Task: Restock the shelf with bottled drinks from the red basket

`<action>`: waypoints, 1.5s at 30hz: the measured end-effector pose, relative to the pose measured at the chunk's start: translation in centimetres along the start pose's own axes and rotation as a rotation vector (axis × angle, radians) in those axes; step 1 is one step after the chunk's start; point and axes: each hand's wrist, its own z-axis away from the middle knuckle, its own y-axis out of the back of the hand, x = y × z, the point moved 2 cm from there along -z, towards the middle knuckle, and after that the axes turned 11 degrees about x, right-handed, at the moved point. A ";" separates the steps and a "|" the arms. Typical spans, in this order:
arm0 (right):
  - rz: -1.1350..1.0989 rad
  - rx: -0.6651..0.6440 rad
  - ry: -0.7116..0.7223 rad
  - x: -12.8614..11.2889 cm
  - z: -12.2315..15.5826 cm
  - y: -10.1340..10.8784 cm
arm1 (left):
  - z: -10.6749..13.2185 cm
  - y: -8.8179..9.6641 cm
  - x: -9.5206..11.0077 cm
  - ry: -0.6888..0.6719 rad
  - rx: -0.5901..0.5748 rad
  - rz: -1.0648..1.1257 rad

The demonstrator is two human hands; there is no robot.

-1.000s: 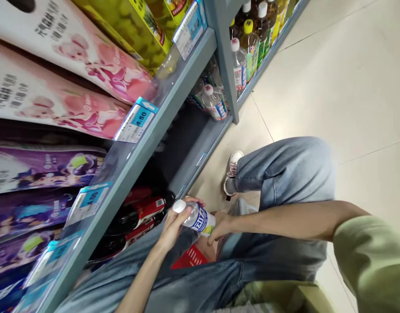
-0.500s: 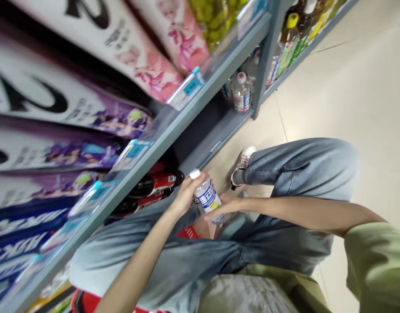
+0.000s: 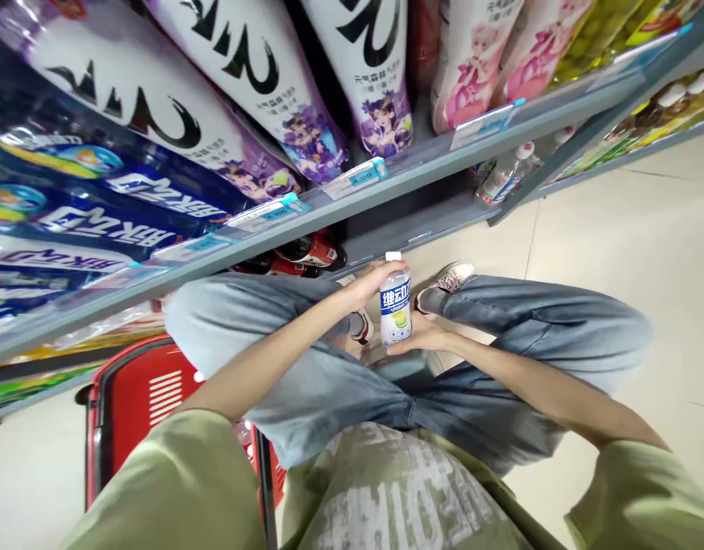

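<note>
Between my knees I hold a small clear drink bottle [image 3: 396, 305] with a white cap and a blue and white label, its label facing up toward me. My left hand [image 3: 373, 283] grips it near the neck from the left, fingers bent around its upper part. Lower down, my right hand [image 3: 420, 334] is wrapped about the base from the right. The bottle stands nearly upright in view, clear of the shelf. Fingers behind the bottle are hidden.
A grey shelf [image 3: 426, 172] with price tags runs across in front, bearing large white and purple bottles [image 3: 322, 114] and blue bottles [image 3: 116, 198]. Dark red-labelled bottles [image 3: 311, 250] and clear bottles [image 3: 506, 174] lie below. A red basket [image 3: 128, 382] stands at my left.
My view has swung left, bringing the red basket further into sight. The bottle, tilted before, is now straighter with its label turned toward me. Both hands keep hold of it.
</note>
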 end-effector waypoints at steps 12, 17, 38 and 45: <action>-0.353 0.019 -0.226 -0.1 0.0 0.5 | 0.2 -0.5 0.0 -0.038 0.040 0.053; -0.442 0.006 -0.417 -1.0 0.8 1.2 | 1.2 -1.0 0.2 0.027 0.008 0.304; -0.606 -0.171 -0.357 -0.8 0.4 1.2 | 3.0 -1.9 1.2 -0.017 -0.037 0.369; -0.421 0.184 -0.125 0.3 0.1 1.5 | 1.8 -1.2 -0.4 0.102 0.168 0.231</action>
